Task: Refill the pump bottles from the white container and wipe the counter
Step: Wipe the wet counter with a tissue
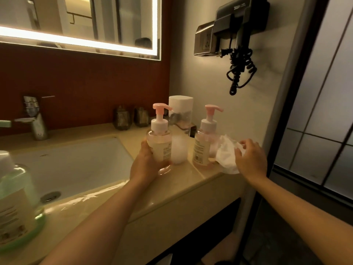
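Nearest, at the left edge, one green bottle (17,203) with a pale label stands on the front of the counter (172,190), beside the single white sink basin (76,165).

Two bare forearms reach in from below. The left hand (147,161) grips one pump bottle (160,142), thumb and fingers curled round its lower body. The bottle is upright at the basin's right rim, and whether its base touches the counter cannot be told. The right hand (250,157) holds one crumpled white cloth (227,153), its fingers bent and pinching the cloth's right side. The cloth lies at the counter's right end and touches the second pump bottle (204,144), which stands upright on the counter.

That makes two pump bottles, both clear with pale liquid, white collars and pink pump heads. Between and just behind them stands one white container (180,119), taller than both, with a white cap.

Farther back are two small dark jars (122,117) side by side against the red wall, and one chrome faucet (36,123) at the left.

Above hang one lit mirror (80,22) and, on the right wall, one dark hair dryer (238,20) with a coiled cord (240,69).
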`<state>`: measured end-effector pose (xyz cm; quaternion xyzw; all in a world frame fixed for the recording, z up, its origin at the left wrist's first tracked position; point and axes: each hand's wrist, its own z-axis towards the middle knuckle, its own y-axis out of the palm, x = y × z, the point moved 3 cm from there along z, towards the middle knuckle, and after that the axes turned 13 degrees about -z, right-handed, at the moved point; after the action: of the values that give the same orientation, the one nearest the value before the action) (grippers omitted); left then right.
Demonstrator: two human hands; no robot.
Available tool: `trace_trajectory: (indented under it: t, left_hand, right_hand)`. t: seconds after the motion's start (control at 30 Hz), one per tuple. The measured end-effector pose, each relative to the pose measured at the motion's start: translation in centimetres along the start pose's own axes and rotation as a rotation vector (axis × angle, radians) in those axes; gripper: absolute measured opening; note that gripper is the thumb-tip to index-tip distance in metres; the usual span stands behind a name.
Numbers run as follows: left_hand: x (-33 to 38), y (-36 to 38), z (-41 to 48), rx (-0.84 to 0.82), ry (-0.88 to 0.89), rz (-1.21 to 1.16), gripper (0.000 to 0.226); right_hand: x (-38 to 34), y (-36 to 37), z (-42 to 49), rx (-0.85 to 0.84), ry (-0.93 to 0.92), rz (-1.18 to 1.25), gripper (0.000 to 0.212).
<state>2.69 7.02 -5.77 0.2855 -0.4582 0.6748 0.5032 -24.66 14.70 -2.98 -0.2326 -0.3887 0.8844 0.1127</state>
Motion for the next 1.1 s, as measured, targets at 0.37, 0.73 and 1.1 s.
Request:
trace_trajectory:
  t: [0.37, 0.73, 1.1]
  left_hand:
    - [-0.3, 4.8, 4.1, 0.076, -0.084, 0.034, 0.091]
    - [-0.5, 3.1, 4.6, 0.002, -0.056, 0.145, 0.103]
    - [4.5, 1.1, -0.3, 0.181, 0.340, 0.169, 0.047]
  right_hand:
    - [0.6, 3.5, 2.3, -0.195, -0.208, -0.352, 0.048]
    - [2.7, 3.1, -1.5, 0.024, -0.728, -0.477, 0.026]
    - [1.2, -1.3, -0.5, 0.100, -0.284, 0.057, 0.020]
